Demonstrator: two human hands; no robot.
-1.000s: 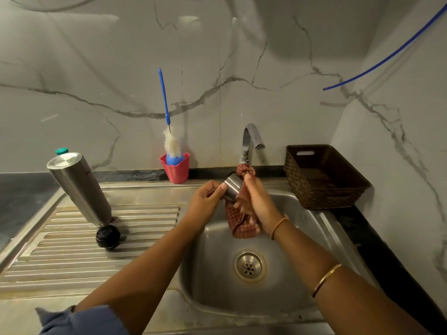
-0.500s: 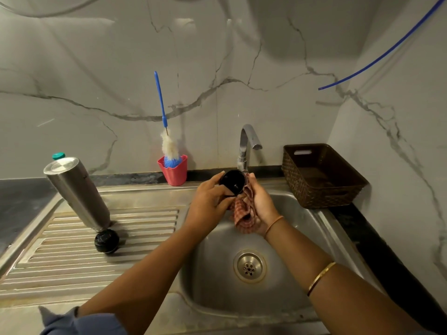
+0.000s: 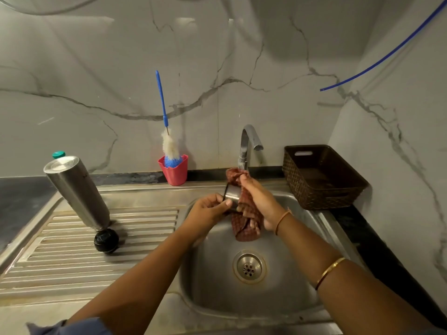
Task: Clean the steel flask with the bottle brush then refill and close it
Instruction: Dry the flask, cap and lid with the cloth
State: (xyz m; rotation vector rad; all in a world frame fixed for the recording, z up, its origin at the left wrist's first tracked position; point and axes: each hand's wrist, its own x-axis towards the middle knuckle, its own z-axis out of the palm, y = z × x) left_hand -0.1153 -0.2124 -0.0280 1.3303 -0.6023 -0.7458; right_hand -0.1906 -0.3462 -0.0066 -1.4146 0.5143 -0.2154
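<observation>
Steel cap (image 3: 232, 194) is pinched by left hand (image 3: 206, 210), right hand (image 3: 258, 201) grips cloth (image 3: 246, 228); flask (image 3: 77, 192) stands inverted at frame left, nearer left hand.

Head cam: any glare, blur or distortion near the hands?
Head view: wide-angle bowing bends the sink rim; soft glare patches on the marble wall and the base of the steel flask; left hand, right hand and steel cup slightly soft; shadow darkens the upper wall.
</observation>
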